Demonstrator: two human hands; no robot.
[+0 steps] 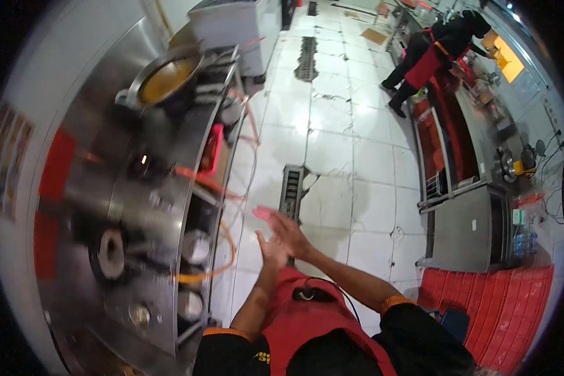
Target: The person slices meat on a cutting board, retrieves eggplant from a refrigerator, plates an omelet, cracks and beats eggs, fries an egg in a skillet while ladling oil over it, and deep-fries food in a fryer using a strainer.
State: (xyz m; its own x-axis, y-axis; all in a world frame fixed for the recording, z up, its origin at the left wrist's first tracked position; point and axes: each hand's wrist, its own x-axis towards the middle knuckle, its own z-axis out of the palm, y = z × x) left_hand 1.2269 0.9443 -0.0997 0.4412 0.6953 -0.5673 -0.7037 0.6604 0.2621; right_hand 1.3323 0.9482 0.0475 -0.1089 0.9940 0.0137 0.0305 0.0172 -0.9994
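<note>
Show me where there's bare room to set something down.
Bare floor tiles lie between the drain grate and the steel cabinet. Crowded: the cooking counter, with a wok at its far end and a pan nearer.

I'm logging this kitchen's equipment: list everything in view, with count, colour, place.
Floor: one, white tiled, centre
Floor grates: two, grey, centre
Left counter: one, grey metal, left
Wok: one, dark, yellow-brown contents, upper left
Pan: one, dark, blurred, lower left
Hose: at least one, orange, by left counter
Tub: one, red, under left counter
Large box: one, white, top left
Person: one, black and red clothes, upper right
Cabinet: one, grey, right
Gridded panel: one, red, lower right
Others: too small or blurred to count
Apron: one, red, bottom centre
Left hand: one, bare, centre
Right hand: one, bare, overlapping it in view
</note>
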